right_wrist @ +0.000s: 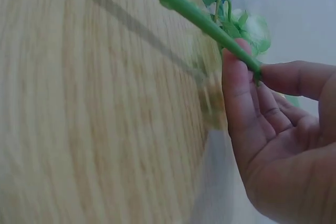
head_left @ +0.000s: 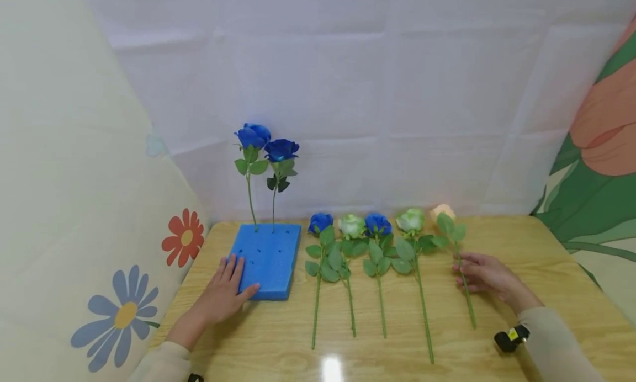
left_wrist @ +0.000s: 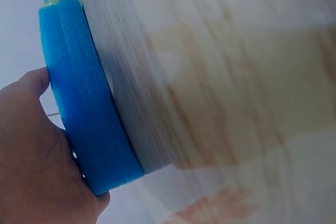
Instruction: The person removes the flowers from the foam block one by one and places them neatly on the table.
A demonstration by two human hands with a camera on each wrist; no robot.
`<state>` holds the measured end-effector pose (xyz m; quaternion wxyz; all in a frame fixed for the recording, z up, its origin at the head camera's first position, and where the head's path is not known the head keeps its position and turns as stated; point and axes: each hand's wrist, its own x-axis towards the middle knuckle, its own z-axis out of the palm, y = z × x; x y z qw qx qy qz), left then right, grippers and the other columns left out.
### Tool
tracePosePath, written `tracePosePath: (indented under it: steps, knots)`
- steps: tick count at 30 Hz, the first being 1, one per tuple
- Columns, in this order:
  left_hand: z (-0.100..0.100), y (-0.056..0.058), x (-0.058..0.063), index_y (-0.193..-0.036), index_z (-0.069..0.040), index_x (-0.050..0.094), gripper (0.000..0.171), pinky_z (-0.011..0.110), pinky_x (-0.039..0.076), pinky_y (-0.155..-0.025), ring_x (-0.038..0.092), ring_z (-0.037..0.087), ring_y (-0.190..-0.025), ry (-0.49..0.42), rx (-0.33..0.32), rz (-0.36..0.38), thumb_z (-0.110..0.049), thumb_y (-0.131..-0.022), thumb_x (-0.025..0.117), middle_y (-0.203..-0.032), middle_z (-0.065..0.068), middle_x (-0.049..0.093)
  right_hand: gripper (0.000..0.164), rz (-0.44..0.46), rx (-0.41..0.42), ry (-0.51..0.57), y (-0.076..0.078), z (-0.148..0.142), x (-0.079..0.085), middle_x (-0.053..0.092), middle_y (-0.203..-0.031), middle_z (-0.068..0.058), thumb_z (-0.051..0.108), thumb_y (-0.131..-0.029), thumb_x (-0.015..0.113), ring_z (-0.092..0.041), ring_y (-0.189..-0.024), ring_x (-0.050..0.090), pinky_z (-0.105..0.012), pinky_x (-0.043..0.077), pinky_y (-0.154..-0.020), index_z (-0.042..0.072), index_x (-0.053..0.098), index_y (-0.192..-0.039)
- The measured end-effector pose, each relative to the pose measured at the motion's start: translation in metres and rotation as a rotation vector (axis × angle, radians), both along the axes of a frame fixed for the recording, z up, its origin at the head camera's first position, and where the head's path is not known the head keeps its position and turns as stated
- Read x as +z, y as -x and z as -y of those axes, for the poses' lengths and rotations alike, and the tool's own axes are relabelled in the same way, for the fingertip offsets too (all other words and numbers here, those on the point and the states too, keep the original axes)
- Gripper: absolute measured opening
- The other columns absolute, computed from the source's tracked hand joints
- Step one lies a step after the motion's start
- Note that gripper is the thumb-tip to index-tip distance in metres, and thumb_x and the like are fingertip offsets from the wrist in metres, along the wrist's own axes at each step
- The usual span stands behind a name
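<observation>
My left hand (head_left: 226, 293) rests on the left front part of a blue foam block (head_left: 270, 266), fingers fairly straight and thumb along its front edge. The left wrist view shows the hand (left_wrist: 37, 145) against the side of the block (left_wrist: 89, 98). Two blue roses (head_left: 253, 136) (head_left: 281, 150) stand upright in holes near the block's back edge. On the right, my right hand (head_left: 489, 277) pinches the green stem (head_left: 467, 293) of a peach rose (head_left: 442, 212). In the right wrist view, thumb and fingers (right_wrist: 239, 98) meet on this stem (right_wrist: 184, 6), whose shadow falls on the wood.
Between the hands lie a blue rose (head_left: 320, 223), a green-white rose (head_left: 351, 226), another blue rose (head_left: 379, 224) and another green-white rose (head_left: 411, 221), stems toward me. More small holes dot the block. A white cloth (head_left: 348, 95) hangs behind the wooden table (head_left: 268, 338).
</observation>
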<state>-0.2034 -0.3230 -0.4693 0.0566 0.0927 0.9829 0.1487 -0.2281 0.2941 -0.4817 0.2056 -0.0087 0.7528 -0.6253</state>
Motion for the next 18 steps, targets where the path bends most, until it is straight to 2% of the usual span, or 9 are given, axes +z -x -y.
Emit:
tracePosePath:
  steps: [3,6,14,18]
  knots:
    - [-0.001,-0.001,0.0,-0.158,0.009,0.014,0.098,0.07,0.012,-0.117,-0.001,0.054,-0.15,0.005,0.007,0.014,-0.064,-0.1,0.045,-0.165,0.032,0.002,0.061,0.0,-0.001,-0.004,0.002,-0.001,-0.003,0.07,-0.115,-0.002,0.009,-0.105,0.048,-0.016,-0.09,0.071,-0.037,0.06,-0.081,-0.017,0.017,-0.152]
    - [-0.001,-0.001,0.001,-0.158,0.009,0.013,0.099,0.07,0.012,-0.117,-0.001,0.055,-0.15,0.011,0.002,0.014,-0.066,-0.1,0.042,-0.165,0.032,0.003,0.06,-0.014,-0.01,-0.019,0.004,0.001,-0.005,0.07,-0.112,-0.003,0.006,-0.105,0.046,-0.014,-0.089,0.071,-0.036,0.06,-0.081,-0.019,0.017,-0.151]
    - [0.001,-0.002,0.001,-0.158,0.009,0.013,0.098,0.071,0.013,-0.117,-0.002,0.054,-0.15,-0.01,0.007,0.019,-0.064,-0.1,0.045,-0.165,0.032,0.002,0.06,-0.038,-0.034,-0.12,0.006,0.008,-0.004,0.067,-0.123,-0.026,0.005,-0.105,0.046,-0.01,-0.089,0.07,-0.033,0.061,-0.078,-0.022,0.017,-0.149]
    - [0.001,-0.001,0.0,-0.158,0.009,0.013,0.101,0.07,0.013,-0.117,-0.001,0.054,-0.15,-0.001,0.006,0.02,-0.069,-0.099,0.041,-0.165,0.032,0.002,0.06,-0.046,-0.045,-0.183,0.006,0.012,-0.002,0.065,-0.123,-0.027,0.01,-0.106,0.045,-0.012,-0.089,0.069,-0.033,0.061,-0.075,-0.022,0.019,-0.149]
